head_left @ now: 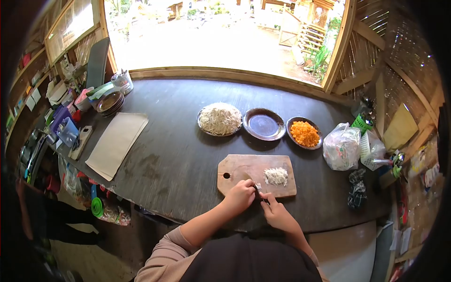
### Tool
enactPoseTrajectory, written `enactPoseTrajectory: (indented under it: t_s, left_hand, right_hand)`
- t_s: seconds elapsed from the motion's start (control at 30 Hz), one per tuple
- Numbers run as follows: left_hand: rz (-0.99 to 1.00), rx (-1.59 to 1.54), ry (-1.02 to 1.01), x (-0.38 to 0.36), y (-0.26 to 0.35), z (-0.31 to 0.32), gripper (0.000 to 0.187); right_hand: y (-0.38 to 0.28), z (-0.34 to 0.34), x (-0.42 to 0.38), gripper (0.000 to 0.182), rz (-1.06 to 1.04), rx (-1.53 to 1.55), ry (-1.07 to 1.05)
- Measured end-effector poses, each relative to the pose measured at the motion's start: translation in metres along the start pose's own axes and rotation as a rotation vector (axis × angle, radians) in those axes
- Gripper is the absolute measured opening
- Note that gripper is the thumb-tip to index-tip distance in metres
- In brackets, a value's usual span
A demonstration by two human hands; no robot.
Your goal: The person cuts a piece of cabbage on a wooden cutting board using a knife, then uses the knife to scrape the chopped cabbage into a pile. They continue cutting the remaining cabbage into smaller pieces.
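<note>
On a wooden cutting board [244, 165] with a round hole at its left end, a small pile of white shreds [276, 176] lies to the right. At the board's near edge my right hand [280, 215] grips the dark handle of a knife [259, 187]. Its short blade points up and left, with whitish bits by it. My left hand [240, 196] is closed beside the blade, fingertips bent together over the board; whatever they pinch is too small to make out. Both hands are close together.
Beyond the board stand a plate of white shreds [220, 118], a bare dark plate [264, 124] and a bowl of orange pieces [304, 134]. Plastic bags [342, 146] and a dark cloth [357, 189] lie right. Paper sheets [117, 143] and stacked plates [111, 103] are left.
</note>
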State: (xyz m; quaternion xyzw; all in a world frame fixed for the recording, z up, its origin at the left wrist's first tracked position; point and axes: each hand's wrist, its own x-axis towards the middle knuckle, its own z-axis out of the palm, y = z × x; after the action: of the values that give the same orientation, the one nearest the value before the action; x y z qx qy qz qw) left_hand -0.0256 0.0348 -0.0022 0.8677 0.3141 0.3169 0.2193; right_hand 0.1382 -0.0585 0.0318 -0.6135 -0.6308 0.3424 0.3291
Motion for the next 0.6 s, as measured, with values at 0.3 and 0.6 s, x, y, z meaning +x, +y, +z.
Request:
enactPoseTrajectory:
  t_s: [0.3, 0.6]
  left_hand:
    - [0.01, -0.007, 0.005, 0.0, -0.001, -0.001, 0.01]
    - [0.006, -0.004, -0.014, 0.0, -0.001, -0.003, 0.01]
  right_hand:
    - [0.021, 0.012, 0.005, 0.032, -0.156, -0.036, 0.064]
    - [0.003, 0.001, 0.0, 0.029, 0.048, 0.014, -0.08]
